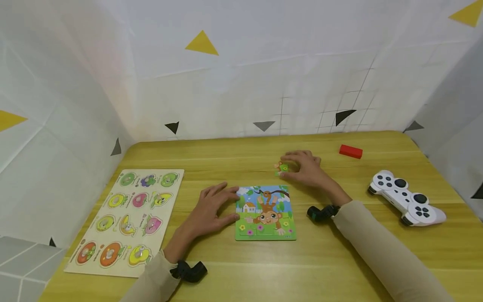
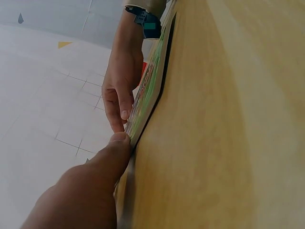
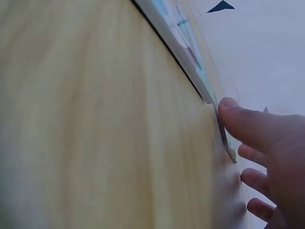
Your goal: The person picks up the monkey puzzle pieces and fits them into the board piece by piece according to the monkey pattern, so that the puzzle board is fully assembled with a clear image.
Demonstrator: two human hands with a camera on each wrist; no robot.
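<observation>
A square jigsaw puzzle with a cartoon monkey, a small house and flowers lies flat on the table in the head view. My left hand rests at its left side, with the thumb and a finger touching the edge. Beyond the puzzle's upper right corner, my right hand pinches a small loose puzzle piece between thumb and forefinger, close to the tabletop. Seen from the right wrist, the piece appears edge-on against the thumb; its far side is hidden.
A wooden fruit puzzle board with several knobbed pieces lies to the left. At the right are a white game controller and a red block. Behind the wooden table hangs a white patterned cloth.
</observation>
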